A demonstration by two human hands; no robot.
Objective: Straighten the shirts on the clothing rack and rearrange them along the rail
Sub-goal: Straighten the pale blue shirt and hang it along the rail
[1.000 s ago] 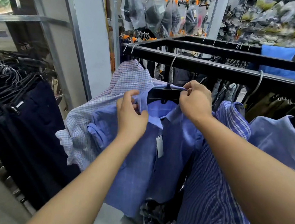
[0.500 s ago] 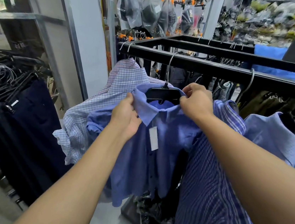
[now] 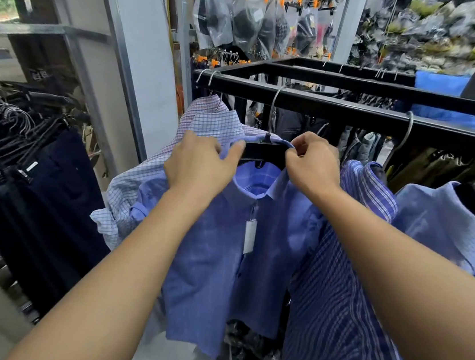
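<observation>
My left hand [image 3: 199, 166] has climbed to pinch the collar [image 3: 278, 185] at the hanger's [image 3: 265, 153] left end; my right hand [image 3: 311, 162] pinches the right end. The shirt [image 3: 221, 252], hung on the rail [image 3: 343, 109], now sits squarer.

Left arm: bare, extends from below and left of the black hanger [image 3: 264, 154] up to it, wrist straight.
Left hand [image 3: 199, 164]: I see its back, at the hanger's left end; fingers curled, thumb laid along the collar [image 3: 277, 183], gripping it.
Right arm: bare, comes in from below and right of the hanger.
Right hand [image 3: 311, 165]: at the hanger's right end, knuckles up, fingers bent, pinching the collar.
Both hands roughly level, with the hanger between them.
</observation>
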